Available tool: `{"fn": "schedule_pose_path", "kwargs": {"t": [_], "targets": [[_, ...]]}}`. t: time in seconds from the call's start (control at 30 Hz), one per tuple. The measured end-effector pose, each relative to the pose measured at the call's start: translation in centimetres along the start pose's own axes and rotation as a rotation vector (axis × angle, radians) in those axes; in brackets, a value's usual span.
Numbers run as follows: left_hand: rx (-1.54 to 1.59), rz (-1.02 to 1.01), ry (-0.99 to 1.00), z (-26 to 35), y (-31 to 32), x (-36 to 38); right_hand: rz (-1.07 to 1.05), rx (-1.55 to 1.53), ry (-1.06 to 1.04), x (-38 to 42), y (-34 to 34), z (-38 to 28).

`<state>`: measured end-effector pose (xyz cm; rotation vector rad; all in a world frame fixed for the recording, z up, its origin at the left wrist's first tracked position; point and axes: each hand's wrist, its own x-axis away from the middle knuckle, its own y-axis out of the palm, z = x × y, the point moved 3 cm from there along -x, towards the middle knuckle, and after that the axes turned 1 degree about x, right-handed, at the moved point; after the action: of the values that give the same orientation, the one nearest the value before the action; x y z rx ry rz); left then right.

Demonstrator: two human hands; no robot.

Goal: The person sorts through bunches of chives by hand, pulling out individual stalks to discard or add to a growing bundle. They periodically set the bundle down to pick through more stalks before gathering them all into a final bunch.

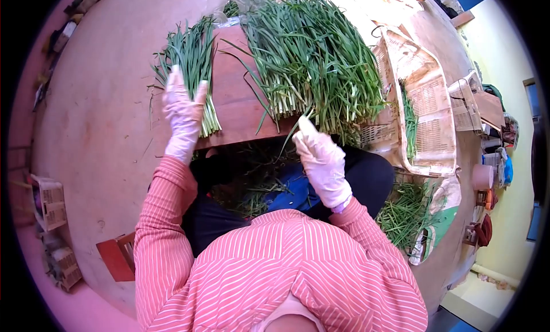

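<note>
Both my hands wear thin whitish gloves. My left hand (184,111) lies over a small bundle of garlic chives (197,51) at the left of a low brown board (232,111); its fingers are stretched out and the thumb is apart. A much larger pile of garlic chives (315,57), pale stem ends toward me, covers the board's right side. At the near edge of that pile, my right hand (323,163) is closed in a pinch, with a thin green chive leaf (288,138) at its fingertips. The exact grip is partly hidden.
A cream plastic crate (427,102) with some chives inside stands at the right. Loose green trimmings (404,214) lie below it beside a white and green sack (444,214). Clear plastic film (243,2) is behind the board. A red flat piece (117,257) lies at lower left.
</note>
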<state>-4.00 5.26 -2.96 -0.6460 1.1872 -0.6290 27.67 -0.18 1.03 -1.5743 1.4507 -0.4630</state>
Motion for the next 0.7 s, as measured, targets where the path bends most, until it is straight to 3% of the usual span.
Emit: {"fn": "schedule_pose_path", "kwargs": {"t": [0.03,0.07,0.13,0.23,0.27,0.37,0.43,0.47,0.53,0.6,0.7], "targets": [[0.141,-0.094,-0.036,1.7,0.6,0.2,0.186,0.088,-0.219,-0.9,-0.2,0.2],[0.281,-0.187,-0.073,3.5,1.5,0.6,0.090,-0.016,-0.133,-2.1,-0.1,0.7],[0.366,-0.393,-0.225,5.9,4.9,2.0,0.248,0.303,-0.304,-4.2,-0.9,0.1],[0.661,-0.817,-0.663,9.3,7.3,2.5,0.112,0.536,-0.187,-6.3,-0.1,1.6],[0.693,-0.857,-0.746,9.9,8.6,3.0,0.062,0.506,-0.132,-6.6,0.0,2.3],[0.672,-0.819,-0.846,12.2,9.7,2.3,0.075,0.477,-0.153,-6.7,0.7,3.7],[1.124,-0.852,-1.125,13.9,10.0,2.5,0.017,0.446,-0.091,-6.9,1.1,4.6],[1.118,-0.852,-1.125,14.4,9.7,2.4,0.016,0.441,-0.089,-7.0,1.5,5.0],[1.416,-0.800,-1.188,16.1,8.0,1.8,0.094,0.462,-0.085,-7.1,2.0,5.5],[1.311,-0.761,-1.203,16.3,8.2,1.6,0.044,0.481,-0.047,-7.4,2.1,5.5],[1.488,-0.792,-1.227,17.0,8.4,1.6,0.061,0.479,-0.080,-7.4,2.1,5.0]]}}
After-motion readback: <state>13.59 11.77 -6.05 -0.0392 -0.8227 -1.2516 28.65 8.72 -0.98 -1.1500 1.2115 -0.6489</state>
